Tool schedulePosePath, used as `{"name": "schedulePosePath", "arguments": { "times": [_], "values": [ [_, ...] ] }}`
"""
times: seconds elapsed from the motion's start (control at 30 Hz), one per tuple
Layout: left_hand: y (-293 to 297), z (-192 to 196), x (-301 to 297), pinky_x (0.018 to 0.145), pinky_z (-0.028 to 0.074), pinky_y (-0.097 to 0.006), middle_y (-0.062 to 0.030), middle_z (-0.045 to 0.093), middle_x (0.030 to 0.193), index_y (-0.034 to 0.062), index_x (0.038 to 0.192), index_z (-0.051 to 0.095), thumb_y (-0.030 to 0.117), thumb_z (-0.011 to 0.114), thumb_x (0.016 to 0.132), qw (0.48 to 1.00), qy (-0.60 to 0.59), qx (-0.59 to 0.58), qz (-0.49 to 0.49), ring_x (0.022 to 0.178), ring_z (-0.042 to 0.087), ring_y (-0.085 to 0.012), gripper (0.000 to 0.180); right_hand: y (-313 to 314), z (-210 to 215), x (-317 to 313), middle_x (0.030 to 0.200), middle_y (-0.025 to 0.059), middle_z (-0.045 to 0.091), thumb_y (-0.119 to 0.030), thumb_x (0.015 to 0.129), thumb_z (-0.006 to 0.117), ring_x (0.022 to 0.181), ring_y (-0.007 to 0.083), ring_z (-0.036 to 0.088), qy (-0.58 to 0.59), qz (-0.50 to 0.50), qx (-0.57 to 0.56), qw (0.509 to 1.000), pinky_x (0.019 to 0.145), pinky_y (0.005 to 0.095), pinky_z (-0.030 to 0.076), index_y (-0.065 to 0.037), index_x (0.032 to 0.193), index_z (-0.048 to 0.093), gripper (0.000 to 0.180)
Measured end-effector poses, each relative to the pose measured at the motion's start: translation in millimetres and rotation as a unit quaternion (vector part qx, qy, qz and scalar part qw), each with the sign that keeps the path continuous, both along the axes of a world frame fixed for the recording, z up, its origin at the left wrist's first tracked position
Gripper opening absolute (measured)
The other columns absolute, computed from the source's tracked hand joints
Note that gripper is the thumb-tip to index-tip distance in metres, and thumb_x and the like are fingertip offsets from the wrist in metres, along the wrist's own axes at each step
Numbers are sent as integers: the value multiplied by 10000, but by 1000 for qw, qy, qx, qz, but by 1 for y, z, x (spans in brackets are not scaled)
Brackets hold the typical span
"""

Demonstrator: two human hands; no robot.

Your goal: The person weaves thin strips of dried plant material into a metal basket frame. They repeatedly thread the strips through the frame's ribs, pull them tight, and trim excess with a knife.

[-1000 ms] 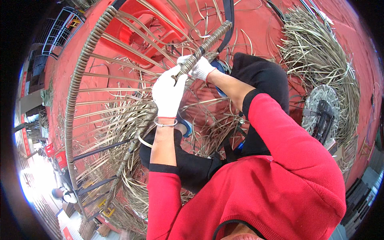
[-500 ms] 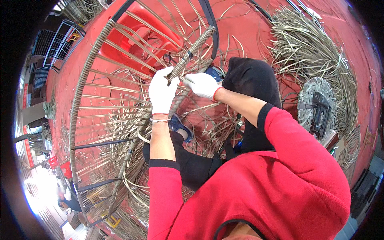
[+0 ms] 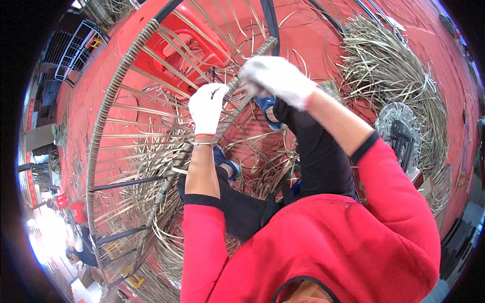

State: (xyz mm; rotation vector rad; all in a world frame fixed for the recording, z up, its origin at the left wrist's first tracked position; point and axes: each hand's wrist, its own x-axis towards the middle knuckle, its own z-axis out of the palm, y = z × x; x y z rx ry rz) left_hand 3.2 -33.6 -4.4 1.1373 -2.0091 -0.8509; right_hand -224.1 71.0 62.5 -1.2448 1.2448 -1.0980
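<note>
Fingers of both gloved hands closed around wrapped frame bar

Matt white cloth gloves cover each hand, gripping what seems a rattan-wrapped, ribbed frame bar.

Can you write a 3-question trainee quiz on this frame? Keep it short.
1. True or false: both hands wear white gloves.
2. What does the left hand grip? A) scissors B) the wrapped frame bar C) a red stool
3. Where does the loose pile of strips lie relative to the right hand?

Key: 1. True. 2. B. 3. On the red floor to its right, apart from it.
</note>
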Motion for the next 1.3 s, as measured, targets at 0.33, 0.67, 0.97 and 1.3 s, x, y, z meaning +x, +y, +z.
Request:
{"name": "schedulePosePath", "arguments": {
  "times": [0.33, 0.67, 0.97, 1.3],
  "values": [
    [-12, -6, -2, 771, 535, -316, -84, 749, 880, 27, 959, 761, 180, 674, 941, 997, -45, -69, 11, 807, 695, -186, 177, 331, -103, -193, 1373, 197, 574, -334, 830, 817, 1216, 386, 593, 629, -430, 348, 547, 1009, 483, 501, -174, 1487, 491, 751],
    [-15, 2, -11, 811, 525, -427, -114, 706, 929, 90, 934, 749, 287, 659, 922, 988, -126, -87, 15, 899, 683, -313, 216, 422, -194, -276, 1262, 237, 653, -359, 652, 887, 1140, 318, 672, 434, -572, 457, 525, 991, 425, 532, -57, 1450, 496, 939],
    [-25, 0, -2, 806, 516, -388, -114, 724, 876, 69, 929, 763, 317, 627, 945, 991, -97, -89, 8, 877, 697, -290, 283, 313, -65, -175, 664, -1, 588, -104, 846, 765, 520, 116, 494, 90, -509, 152, 843, 515, 294, 407, -63, 916, 648, 142],
    [-23, -6, -1, 784, 522, -429, -94, 689, 840, 137, 856, 723, 336, 580, 956, 974, -126, -187, -24, 841, 676, -300, 265, 101, -69, 43, 883, 70, 764, -140, 796, 804, 788, 154, 723, 165, -142, -72, 973, 728, 305, 568, -15, 1047, 718, 293]
  ]
}}
